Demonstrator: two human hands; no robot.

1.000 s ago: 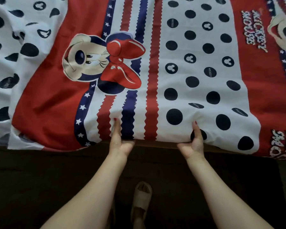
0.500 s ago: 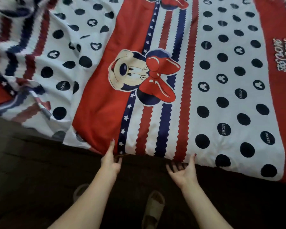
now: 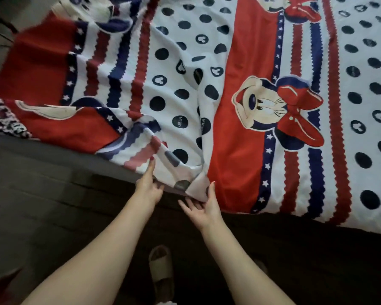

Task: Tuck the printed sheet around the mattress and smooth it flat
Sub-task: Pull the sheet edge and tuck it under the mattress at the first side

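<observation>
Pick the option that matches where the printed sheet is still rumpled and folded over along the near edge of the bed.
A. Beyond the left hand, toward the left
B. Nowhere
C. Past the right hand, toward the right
A: left of the left hand, the printed sheet is folded over and bunched; to the right of the right hand it lies flat to the edge.

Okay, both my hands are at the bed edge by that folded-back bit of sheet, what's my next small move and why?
Probably flip the folded-back flap down over the mattress edge. It lies doubled up, faded underside showing, between your left hand and right hand.
</observation>
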